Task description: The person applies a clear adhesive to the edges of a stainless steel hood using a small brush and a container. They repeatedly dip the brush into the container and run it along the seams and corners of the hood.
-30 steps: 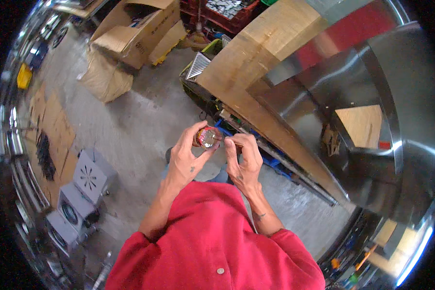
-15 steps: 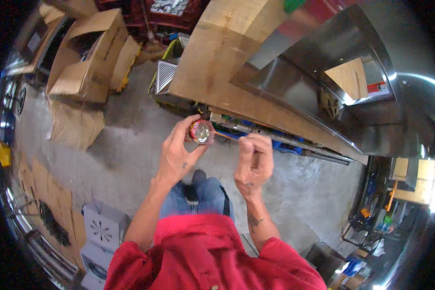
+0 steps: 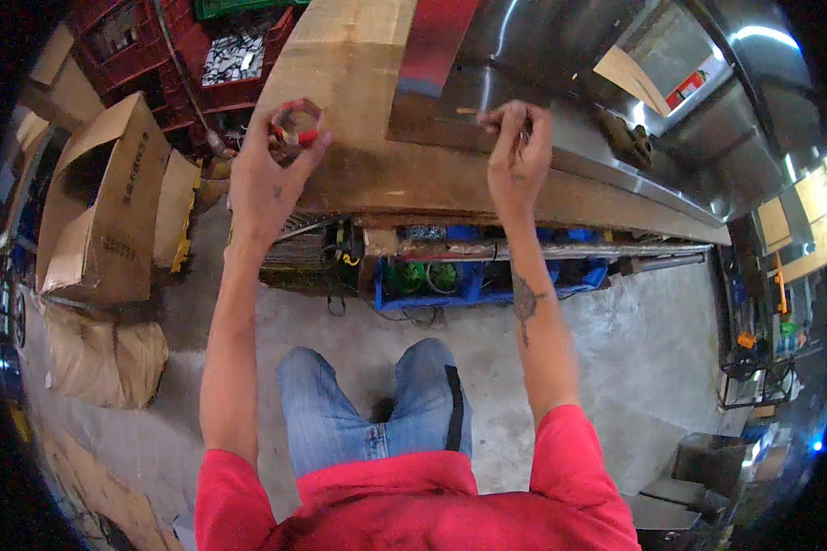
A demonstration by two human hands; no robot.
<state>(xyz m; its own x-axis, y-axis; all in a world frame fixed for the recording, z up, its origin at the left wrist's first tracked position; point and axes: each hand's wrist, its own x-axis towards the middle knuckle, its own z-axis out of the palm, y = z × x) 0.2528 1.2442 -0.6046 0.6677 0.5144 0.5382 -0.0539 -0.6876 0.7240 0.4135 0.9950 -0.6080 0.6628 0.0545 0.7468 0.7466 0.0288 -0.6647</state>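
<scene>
Our left hand (image 3: 271, 179) is holding a round, clear, red-edged container (image 3: 296, 121); our right hand (image 3: 517, 147) is pinching a thin stick (image 3: 468, 111). Our grip is hiding its near end.

Free gap right of left hand (image 3: 271, 188), steelwork (image 3: 560, 55) beyond

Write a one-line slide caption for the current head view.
At a wood-topped bench, the left hand holds a round, red-marked container while the right hand pinches a thin stick.

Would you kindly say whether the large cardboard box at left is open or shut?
Open: the large cardboard box gapes, its dark inside showing.
</scene>
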